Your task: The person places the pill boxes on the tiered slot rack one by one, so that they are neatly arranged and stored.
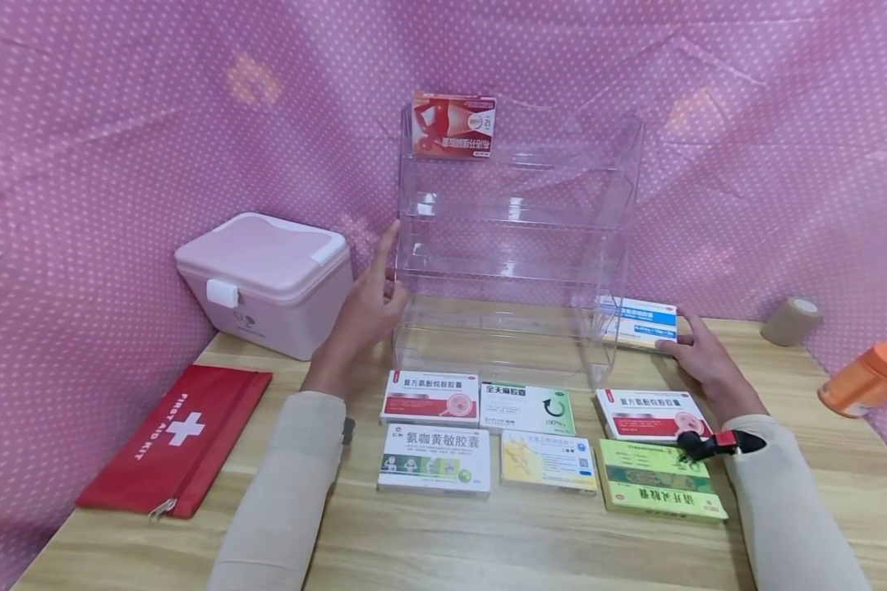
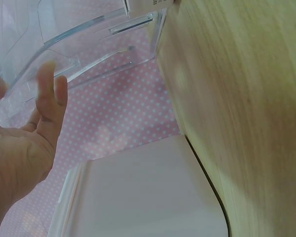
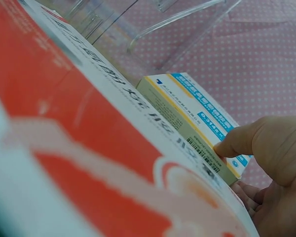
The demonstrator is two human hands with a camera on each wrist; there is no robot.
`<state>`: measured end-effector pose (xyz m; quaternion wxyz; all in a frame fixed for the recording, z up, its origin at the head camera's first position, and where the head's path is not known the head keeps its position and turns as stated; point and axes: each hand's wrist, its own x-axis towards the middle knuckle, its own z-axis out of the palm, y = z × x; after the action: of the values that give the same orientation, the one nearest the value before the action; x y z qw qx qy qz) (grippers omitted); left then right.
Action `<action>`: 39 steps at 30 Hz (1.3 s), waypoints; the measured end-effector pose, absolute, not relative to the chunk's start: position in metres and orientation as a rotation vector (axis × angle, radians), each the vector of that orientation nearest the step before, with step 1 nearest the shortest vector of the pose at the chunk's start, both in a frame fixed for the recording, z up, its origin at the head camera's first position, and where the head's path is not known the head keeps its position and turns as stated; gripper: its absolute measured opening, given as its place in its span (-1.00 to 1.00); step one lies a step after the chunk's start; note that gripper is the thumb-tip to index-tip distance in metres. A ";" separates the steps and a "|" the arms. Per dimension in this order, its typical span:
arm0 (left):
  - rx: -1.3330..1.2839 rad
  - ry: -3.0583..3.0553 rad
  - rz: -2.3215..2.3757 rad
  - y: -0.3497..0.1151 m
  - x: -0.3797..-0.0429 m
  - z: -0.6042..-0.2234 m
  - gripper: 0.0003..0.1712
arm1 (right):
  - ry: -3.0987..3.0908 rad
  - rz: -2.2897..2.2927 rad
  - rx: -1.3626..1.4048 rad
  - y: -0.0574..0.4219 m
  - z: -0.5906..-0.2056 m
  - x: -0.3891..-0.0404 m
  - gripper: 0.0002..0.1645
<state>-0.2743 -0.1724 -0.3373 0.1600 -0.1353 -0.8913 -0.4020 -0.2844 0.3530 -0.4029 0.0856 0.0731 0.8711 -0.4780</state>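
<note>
A clear tiered acrylic rack point(image 1: 513, 217) stands at the back of the table, with a red medicine box point(image 1: 454, 125) on its top tier. Beside the rack's left side is my left hand point(image 1: 369, 308), index finger extended upward and nothing in its grasp. Whether its fingertips touch the rack, I cannot tell. My right hand point(image 1: 705, 361) grips the right end of a blue-and-white medicine box point(image 3: 197, 116) just right of the rack. The thumb presses the box's near side; the other fingers are partly hidden beyond it.
Several medicine boxes point(image 1: 433, 460) lie in front of the rack, including a green one point(image 1: 661, 478) at right. To the left are a pink lidded case point(image 1: 266, 271) and a red first aid pouch point(image 1: 177, 439). An orange bottle point(image 1: 867, 379) and bandage roll point(image 1: 792, 321) stand right.
</note>
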 end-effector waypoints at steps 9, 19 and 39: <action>-0.391 -2.547 -1.141 -0.173 -0.275 -0.339 0.10 | 2.615 -1.409 0.217 0.353 -0.405 -0.284 0.11; -0.391 -2.543 -1.176 -0.173 -0.274 -0.338 0.12 | 2.645 -1.390 0.189 0.351 -0.403 -0.283 0.09; -0.424 -2.536 -1.167 -0.175 -0.277 -0.338 0.11 | 2.676 -1.377 0.182 0.348 -0.405 -0.283 0.09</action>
<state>-0.2766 -0.1751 -0.3377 0.1585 -0.1483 -0.8868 -0.4081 -0.2827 0.3482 -0.4048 0.0633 0.0601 0.8858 -0.4557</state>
